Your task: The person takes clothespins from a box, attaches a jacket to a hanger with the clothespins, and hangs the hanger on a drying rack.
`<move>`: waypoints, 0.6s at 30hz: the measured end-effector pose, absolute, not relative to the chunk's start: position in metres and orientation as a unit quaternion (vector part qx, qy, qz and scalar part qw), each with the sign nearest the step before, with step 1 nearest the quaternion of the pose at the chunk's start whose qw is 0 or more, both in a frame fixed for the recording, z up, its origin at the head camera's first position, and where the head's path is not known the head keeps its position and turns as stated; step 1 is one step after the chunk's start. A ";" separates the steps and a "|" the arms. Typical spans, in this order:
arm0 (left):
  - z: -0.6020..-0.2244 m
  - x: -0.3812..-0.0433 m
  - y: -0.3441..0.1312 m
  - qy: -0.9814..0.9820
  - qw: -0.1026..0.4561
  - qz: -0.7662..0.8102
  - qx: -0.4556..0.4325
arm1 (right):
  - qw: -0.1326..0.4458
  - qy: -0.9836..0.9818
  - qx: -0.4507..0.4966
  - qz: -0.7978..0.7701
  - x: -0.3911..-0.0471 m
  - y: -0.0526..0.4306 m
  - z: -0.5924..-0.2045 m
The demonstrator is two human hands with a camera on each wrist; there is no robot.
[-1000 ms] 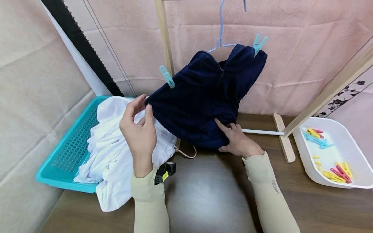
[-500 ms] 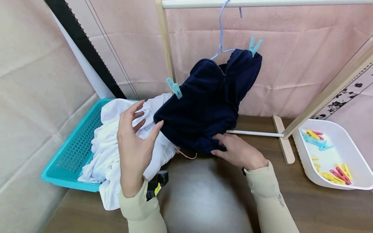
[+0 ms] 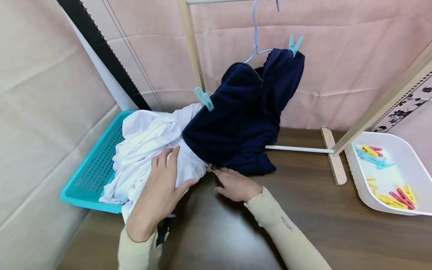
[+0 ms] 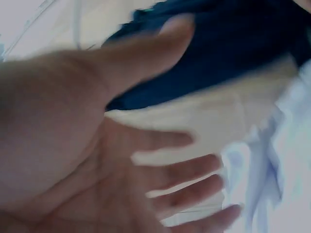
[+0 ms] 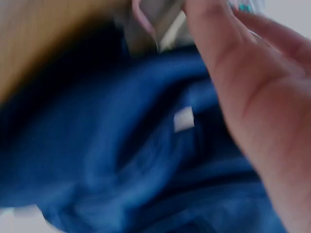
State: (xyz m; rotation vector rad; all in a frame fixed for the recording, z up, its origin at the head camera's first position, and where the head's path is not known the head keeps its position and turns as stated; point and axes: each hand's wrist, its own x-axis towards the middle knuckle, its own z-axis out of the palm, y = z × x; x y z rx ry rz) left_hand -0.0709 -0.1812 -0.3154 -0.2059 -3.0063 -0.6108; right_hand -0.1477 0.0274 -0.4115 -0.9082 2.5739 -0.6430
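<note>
A navy garment (image 3: 236, 116) slants from a pale blue hanger (image 3: 255, 33) before a pink backdrop (image 3: 354, 71), one light blue clip (image 3: 204, 99) on its lower left edge and a second clip (image 3: 295, 45) at its upper right. From my distant post I judge the clipping of this piece done, or nearly so, though the hanger's hook runs out of frame and I cannot see how it sits on the rack (image 3: 190, 41). The garment's lower folds drop to the brown table (image 3: 229, 232) or just above it; I cannot tell which. The left hand (image 3: 158, 191) is spread over the white cloth (image 3: 152, 131), thumb apart, its palm holding nothing in my blurred left wrist view. The right hand (image 3: 237, 184) reaches by the navy hem toward a pink cord (image 5: 142, 19), fingers extended and thumb apart; whether the fingertips touch the cord, I cannot tell. Heaped in a turquoise basket (image 3: 91, 204) and spilling over its rim, the white cloth bears no hanger or clip that I can see, so I count it as work left. At far right, a white tray (image 3: 359, 187) holds loose yellow, red and blue pegs (image 3: 401, 197), which I take to be spares
</note>
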 end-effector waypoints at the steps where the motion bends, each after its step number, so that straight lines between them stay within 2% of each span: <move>1: -0.316 -0.070 -0.187 -0.982 0.006 -0.169 -0.080 | 0.167 0.908 -0.309 -0.227 -0.148 0.024 -0.415; 5: -0.308 -0.080 -0.212 -0.984 -0.083 -0.094 -0.127 | 0.140 0.910 -0.285 -0.265 -0.151 0.016 -0.425; 8: -0.298 -0.100 -0.229 -0.981 -0.107 -0.078 -0.141 | 0.119 0.909 -0.273 -0.293 -0.152 0.013 -0.430; 15: -0.290 -0.164 -0.264 -0.989 -0.080 -0.060 -0.112 | 0.062 0.911 -0.257 -0.317 -0.149 0.009 -0.428; 18: -0.293 -0.187 -0.281 -0.990 -0.093 -0.043 -0.093 | 0.032 0.910 -0.269 -0.315 -0.148 0.009 -0.423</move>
